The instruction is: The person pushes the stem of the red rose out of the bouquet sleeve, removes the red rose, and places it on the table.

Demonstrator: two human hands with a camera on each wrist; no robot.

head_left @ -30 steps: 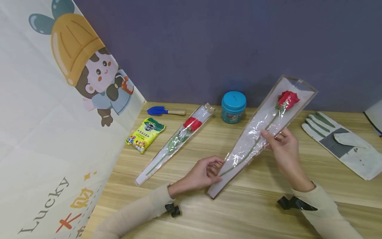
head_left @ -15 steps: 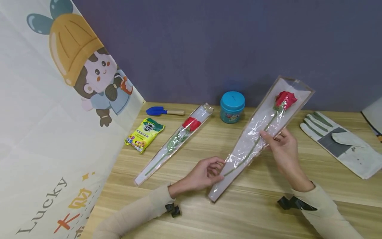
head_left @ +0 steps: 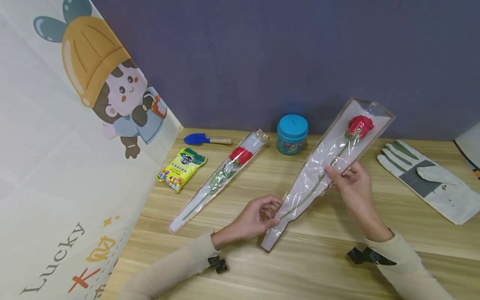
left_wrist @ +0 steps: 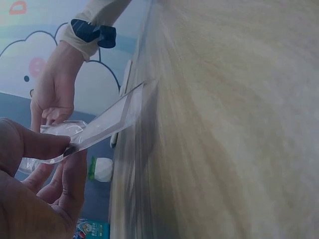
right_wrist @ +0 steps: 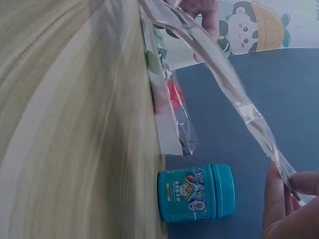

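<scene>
A red rose in a long clear-and-white sleeve is held slanting over the table, its bloom at the upper right. My left hand pinches the narrow lower end between thumb and fingers. Higher up, my right hand grips the right edge, thumb on the front, other fingers partly hidden behind. In the left wrist view the sleeve's tapered end sticks out past the left thumb and fingertips, close over the table. A second wrapped rose lies on the table to the left of the left hand.
On the wooden table, a blue-bladed trowel and a yellow packet lie at the left. A blue lidded jar stands at the back, near the dark wall. A white-and-grey work glove lies at the right.
The held rose has shifted only slightly, and its sleeve now bends more near the left thumb. Both hands keep their grip in nearly the same places.
</scene>
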